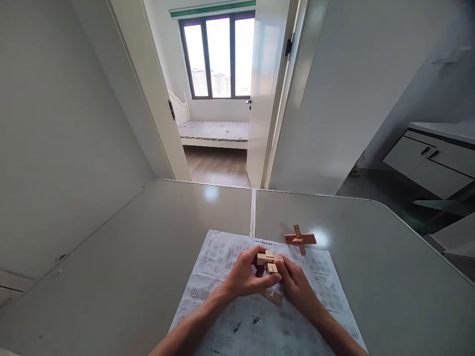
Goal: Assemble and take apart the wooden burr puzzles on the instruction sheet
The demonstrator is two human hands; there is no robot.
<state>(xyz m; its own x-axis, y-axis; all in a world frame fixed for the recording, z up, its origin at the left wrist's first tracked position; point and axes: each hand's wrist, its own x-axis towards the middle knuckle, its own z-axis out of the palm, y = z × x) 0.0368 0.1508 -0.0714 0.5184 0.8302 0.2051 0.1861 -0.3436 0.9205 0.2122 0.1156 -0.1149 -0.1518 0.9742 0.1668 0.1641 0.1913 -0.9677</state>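
Observation:
Between my two hands, above a printed paper sheet (pixel 218 309), is a cluster of pale notched wooden puzzle blocks (pixel 272 268). My left hand (pixel 247 277) grips it from the left, thumb along the near side and fingers at the far side. My right hand (pixel 295 279) is closed on its right side, with the fingertips partly hidden. Another notched wooden block (pixel 275 298) shows just below my hands; whether it touches the sheet or the cluster I cannot tell. Farther back, at the sheet's upper right edge, lies a reddish-brown wooden cross-shaped puzzle (pixel 300 239).
The sheet lies on a glossy light table (pixel 122 277) with a seam (pixel 253 212) running away from me. Beyond the table's far edge, a doorway with an open door (pixel 265 89) shows a bed (pixel 215 131). White cabinets (pixel 426 155) stand at the right.

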